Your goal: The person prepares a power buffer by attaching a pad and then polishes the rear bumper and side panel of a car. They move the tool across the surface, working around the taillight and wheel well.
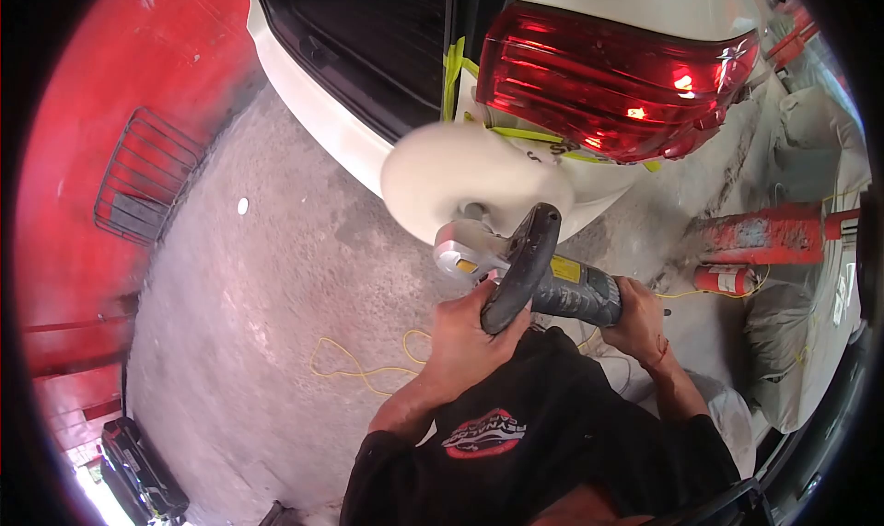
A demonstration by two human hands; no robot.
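While both hands grip the polisher, left hand, right hand, tail light above, yellow cord on floor.

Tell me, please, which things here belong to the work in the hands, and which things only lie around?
In use:
- polisher, held by left hand and right hand
- white pad
- white car, with yellow tape by the tail light

Lying about:
- fire extinguisher
- yellow cord on the floor
- wire rack

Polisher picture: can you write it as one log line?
left hand: grips loop handle | right hand: grips polisher body | pad: at white car by taillight
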